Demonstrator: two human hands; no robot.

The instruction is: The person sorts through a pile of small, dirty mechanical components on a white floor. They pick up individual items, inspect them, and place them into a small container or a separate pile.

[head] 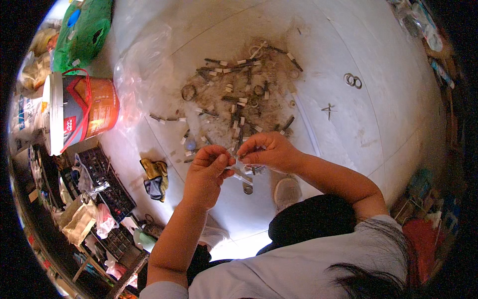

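Note:
My left hand (207, 175) pinches a pale, translucent strip (242, 177) that sticks out below its fingers. My right hand (272, 152) is close beside it, thumb and fingertips pinched together on a small pale piece, mostly hidden by the fingers. The two sets of fingertips nearly meet. Beyond them, many dark sticks with white pronged ends (235, 100) lie scattered on a dirt-stained patch of floor. Among them are a dark ring (188, 92) and a pale loop (258, 49). A short ring-ended piece (247, 188) lies just below my hands.
A paint bucket (99, 108) with a red handle stands left, near a green bag (84, 37) and clear plastic sheeting (130, 82). A yellow-grey work glove (155, 179) lies near black crates (106, 183). Several rings (352, 80), crossed thin sticks (329, 111) and a white strip (307, 123) lie right.

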